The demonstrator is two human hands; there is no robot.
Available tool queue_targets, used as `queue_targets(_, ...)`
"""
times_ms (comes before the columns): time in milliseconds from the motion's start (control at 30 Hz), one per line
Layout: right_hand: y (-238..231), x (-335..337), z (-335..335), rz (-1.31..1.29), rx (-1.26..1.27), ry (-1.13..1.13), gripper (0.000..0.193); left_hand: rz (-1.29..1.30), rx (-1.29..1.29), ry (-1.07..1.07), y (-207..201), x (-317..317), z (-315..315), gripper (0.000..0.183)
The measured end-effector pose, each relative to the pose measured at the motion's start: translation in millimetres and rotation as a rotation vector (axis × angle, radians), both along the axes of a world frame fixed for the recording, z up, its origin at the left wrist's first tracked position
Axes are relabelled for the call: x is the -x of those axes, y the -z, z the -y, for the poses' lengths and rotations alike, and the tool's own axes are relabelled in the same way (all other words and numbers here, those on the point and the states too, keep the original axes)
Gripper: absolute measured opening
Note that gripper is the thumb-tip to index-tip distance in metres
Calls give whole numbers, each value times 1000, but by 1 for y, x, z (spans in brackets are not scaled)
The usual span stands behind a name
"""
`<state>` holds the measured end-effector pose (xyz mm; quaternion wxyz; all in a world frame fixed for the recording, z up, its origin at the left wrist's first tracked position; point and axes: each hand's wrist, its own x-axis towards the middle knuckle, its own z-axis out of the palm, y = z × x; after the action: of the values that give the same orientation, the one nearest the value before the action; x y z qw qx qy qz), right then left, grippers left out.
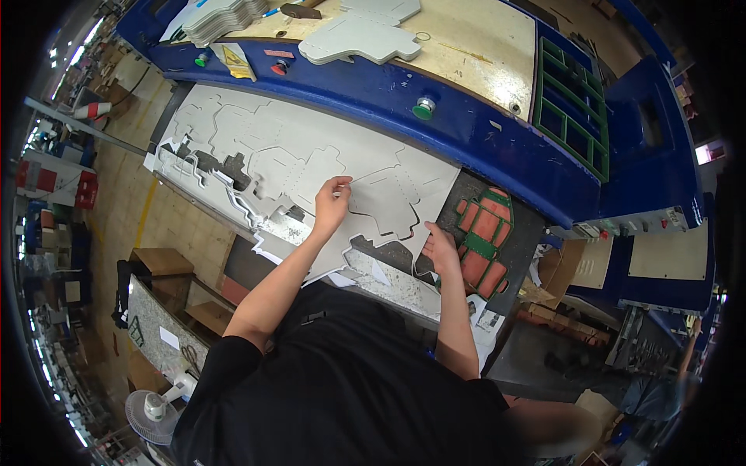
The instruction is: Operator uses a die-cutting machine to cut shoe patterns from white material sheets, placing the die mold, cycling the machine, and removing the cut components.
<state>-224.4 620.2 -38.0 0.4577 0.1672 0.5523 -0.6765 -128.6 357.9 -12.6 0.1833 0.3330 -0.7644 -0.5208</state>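
Note:
A large pale grey cardboard sheet (291,144), cut through with curved outlines and dotted perforations, lies on the machine bed. Over its middle is my left hand (332,206), its fingers curled in toward the thumb; anything between them is too small to make out. At the sheet's right end my right hand (441,248) has its fingers stretched out beside the cut edge, apparently holding nothing. Just right of it lies a cutting die (486,245) with reddish pads and green parts on the dark bed. Torn waste strips (241,203) hang along the sheet's near edge.
Beyond the sheet runs a blue machine beam with a green button (424,108) and a red button (280,67). Stacked grey cut-outs (361,39) rest on top. A green frame (571,109) stands at right. A white fan (153,412) and grey side table (159,326) are at left.

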Motion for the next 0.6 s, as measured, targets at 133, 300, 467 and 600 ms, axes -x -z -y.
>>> queue_targets(133,-5,-8,3,-237,-228,-78,36,-35,-42,4,-6,3,-4,24)
queue_targets(300,-10,-10,1,-213,-177,-31,33,-29,-43,-4,7,-3,3,25)
queue_targets(467,10,-14,2,-139,-181,-64,36,-58,-80,43,14,0,4,26)
queue_targets(600,17,-11,-4,37,39,70,42,-42,-115,48,18,0,6,26)
